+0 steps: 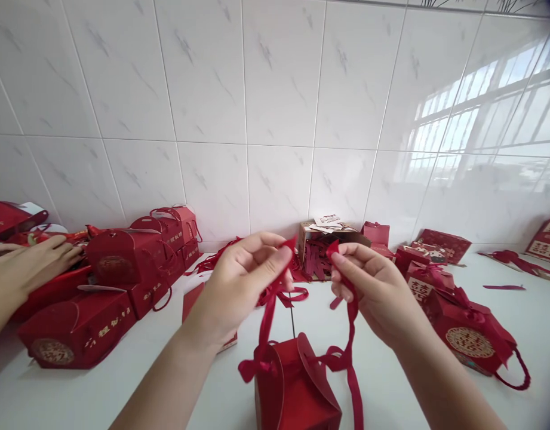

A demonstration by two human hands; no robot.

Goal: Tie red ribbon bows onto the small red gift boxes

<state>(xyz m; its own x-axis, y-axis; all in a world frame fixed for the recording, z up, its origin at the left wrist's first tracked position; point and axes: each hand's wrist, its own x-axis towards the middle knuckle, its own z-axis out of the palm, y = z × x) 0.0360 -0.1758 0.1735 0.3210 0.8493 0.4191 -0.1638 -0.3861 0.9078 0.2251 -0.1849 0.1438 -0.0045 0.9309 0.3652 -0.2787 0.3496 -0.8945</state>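
A red gift box (297,394) with curved top flaps stands on the white table in front of me. Dark red ribbon (264,322) runs up from both sides of the box. My left hand (250,278) pinches one ribbon end between thumb and fingers, above the box's left side. On the other side, my right hand (366,283) pinches a ribbon end the same way. The two hands are apart at about the same height. A ribbon loop hangs by the box's right flap, and another length drops down its right side.
At left stand several red boxes with rope handles (134,254), and another person's hand (37,263) reaches among red items there. An open carton (326,239) holds ribbons and cards by the wall. Ribbon-tied boxes (472,334) stand at right; loose ribbon (521,263) lies beyond.
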